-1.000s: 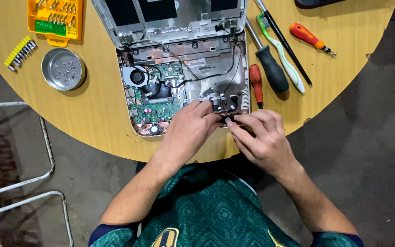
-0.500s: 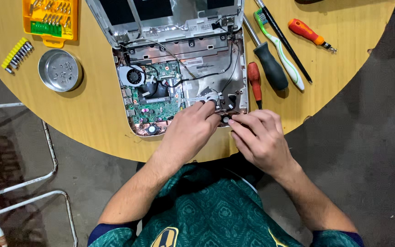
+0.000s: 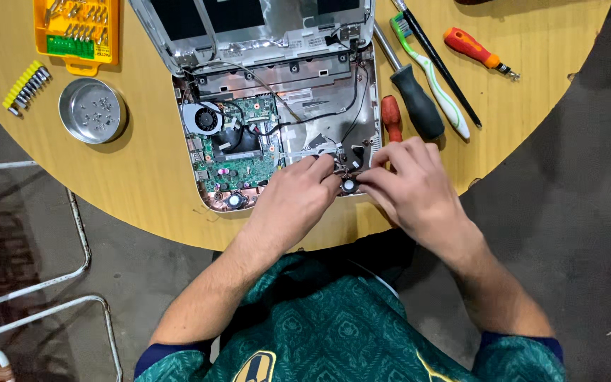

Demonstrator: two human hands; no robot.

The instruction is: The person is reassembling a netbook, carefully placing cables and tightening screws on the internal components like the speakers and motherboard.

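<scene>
Pinching a small round part between fingertips of left hand and right hand, at near right corner of opened laptop, on round table, screwdrivers just beyond right hand

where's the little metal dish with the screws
In the head view the round metal dish sits on the wooden table, left of the opened laptop, below the yellow bit case.

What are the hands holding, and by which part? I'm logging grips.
Both the left hand and right hand pinch at a small round part on thin wires at the opened laptop's near right corner; the exact hold is hidden.
</scene>
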